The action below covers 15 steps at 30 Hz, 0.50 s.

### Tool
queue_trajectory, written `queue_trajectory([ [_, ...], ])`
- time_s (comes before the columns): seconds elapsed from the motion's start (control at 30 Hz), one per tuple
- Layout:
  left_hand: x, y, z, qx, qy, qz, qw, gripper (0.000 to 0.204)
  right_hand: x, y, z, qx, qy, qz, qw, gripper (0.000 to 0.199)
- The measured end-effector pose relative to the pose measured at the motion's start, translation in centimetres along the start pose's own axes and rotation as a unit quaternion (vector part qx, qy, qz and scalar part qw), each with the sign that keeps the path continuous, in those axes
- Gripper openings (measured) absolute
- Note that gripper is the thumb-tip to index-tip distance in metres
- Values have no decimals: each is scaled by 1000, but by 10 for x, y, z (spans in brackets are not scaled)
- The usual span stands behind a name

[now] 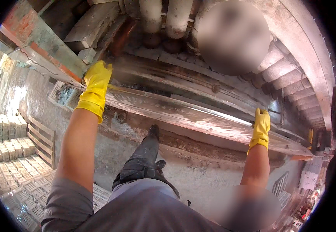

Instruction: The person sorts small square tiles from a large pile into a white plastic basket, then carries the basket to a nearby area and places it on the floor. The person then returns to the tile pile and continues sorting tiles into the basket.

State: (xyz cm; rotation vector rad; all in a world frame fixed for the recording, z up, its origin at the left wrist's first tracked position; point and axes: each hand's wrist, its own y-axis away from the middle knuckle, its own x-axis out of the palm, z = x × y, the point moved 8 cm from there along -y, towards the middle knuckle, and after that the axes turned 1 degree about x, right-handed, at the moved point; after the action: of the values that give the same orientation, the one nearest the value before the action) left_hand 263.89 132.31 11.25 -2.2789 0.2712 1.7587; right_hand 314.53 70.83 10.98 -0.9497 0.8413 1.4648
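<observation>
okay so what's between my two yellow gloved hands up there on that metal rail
In the head view, only the long wet metal rail runs between your left hand and right hand; that stretch of it is bare, with nothing resting on it.

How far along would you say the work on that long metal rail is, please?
Done: both yellow-gloved hands are already on the long metal rail, the left hand at its left end, the right hand farther along. In hand: they are gripping it. Left: the rail still lies against the grimy machine; nothing shows it moved.
</observation>
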Motion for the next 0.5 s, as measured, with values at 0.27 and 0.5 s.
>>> queue_trajectory([
  [0.27, -4, 8, -11, 0, 12, 19, 1000, 53, -4, -8, -19, 8, 36, -16, 999, 52],
  [0.5, -2, 7, 6, 1, -10, 4, 1000, 54, 2, 13, 7, 33, -25, 14, 999, 51],
])
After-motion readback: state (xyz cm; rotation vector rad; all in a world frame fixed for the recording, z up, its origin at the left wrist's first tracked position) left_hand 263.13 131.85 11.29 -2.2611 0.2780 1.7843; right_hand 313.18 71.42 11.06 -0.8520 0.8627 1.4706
